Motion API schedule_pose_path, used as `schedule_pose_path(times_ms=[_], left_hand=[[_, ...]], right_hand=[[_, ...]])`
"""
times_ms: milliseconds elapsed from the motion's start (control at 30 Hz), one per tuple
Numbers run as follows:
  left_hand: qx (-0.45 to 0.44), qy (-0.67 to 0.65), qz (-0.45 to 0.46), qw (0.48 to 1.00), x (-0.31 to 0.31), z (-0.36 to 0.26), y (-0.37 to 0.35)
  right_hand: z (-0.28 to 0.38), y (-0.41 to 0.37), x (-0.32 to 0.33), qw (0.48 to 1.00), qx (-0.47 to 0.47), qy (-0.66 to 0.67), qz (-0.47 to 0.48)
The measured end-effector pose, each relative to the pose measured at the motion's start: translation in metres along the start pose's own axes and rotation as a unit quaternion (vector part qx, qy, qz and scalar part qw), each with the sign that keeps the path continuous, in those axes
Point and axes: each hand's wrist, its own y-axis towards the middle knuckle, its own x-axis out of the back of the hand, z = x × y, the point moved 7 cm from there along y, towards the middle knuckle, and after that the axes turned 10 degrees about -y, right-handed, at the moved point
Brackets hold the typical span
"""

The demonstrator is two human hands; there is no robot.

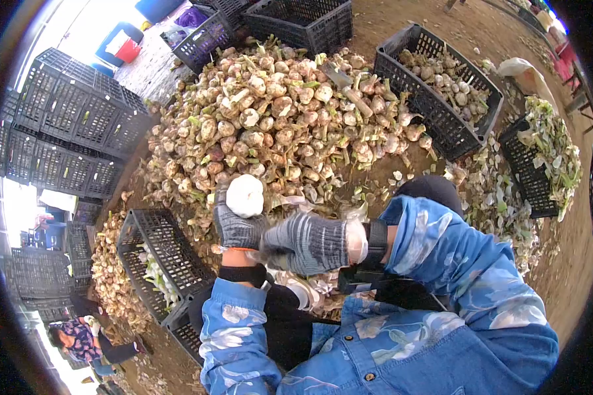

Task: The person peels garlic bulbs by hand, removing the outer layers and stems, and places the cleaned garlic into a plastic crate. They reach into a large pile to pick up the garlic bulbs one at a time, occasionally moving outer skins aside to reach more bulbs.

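A clean white garlic bulb (244,195) is held up in my left hand (238,222), whose gloved fingers are wrapped round it. My right hand (306,242), also in a grey knitted glove, is closed beside my left wrist. Its fingertips are blurred, and I cannot make out what they hold. Just beyond my hands spreads a large heap of garlic bulbs (270,118), brown, with cut stalks. A tool with a wooden handle (357,102) and a flat blade lies on top of the heap. Pale peeled skins are scattered near my right hand.
A black crate (435,131) of garlic stands at the back right. Another crate (168,247), with white bulbs inside, is at my left. Garlic skins (553,148) overflow a crate at the far right. Stacked crates (79,112) line the left; a person (79,339) is at the lower left.
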Motion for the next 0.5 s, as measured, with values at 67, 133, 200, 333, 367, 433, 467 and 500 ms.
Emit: schedule_pose_path(times_ms=[67,133,200,333,367,433,467,500], left_hand=[[-0.088,0.152,0.07,0.982,0.01,-0.009,0.009],[-0.281,0.506,0.131,0.805,-0.011,-0.019,-0.002],[-0.176,0.336,0.141,0.915,-0.007,-0.013,0.001],[-0.093,0.168,0.229,0.954,-0.019,0.004,0.005],[-0.202,0.314,0.275,0.886,-0.033,0.0,-0.002],[-0.125,0.239,0.268,0.925,-0.025,0.007,0.004],[-0.19,0.347,0.247,0.884,-0.023,0.002,0.003],[-0.251,0.449,0.222,0.828,-0.021,-0.001,0.001]], right_hand=[[-0.019,-0.002,0.002,0.997,-0.041,-0.019,0.065],[-0.029,0.002,0.016,0.988,-0.063,-0.107,0.092],[-0.017,0.005,0.041,0.983,-0.055,-0.175,-0.022],[-0.013,0.007,0.06,0.963,-0.008,-0.17,-0.211],[-0.009,0.007,0.062,0.952,0.037,-0.149,-0.263],[-0.009,0.009,0.062,0.94,0.065,-0.188,-0.278],[-0.011,0.012,0.059,0.942,0.05,-0.222,-0.247],[-0.013,0.015,0.057,0.942,0.035,-0.255,-0.216]])
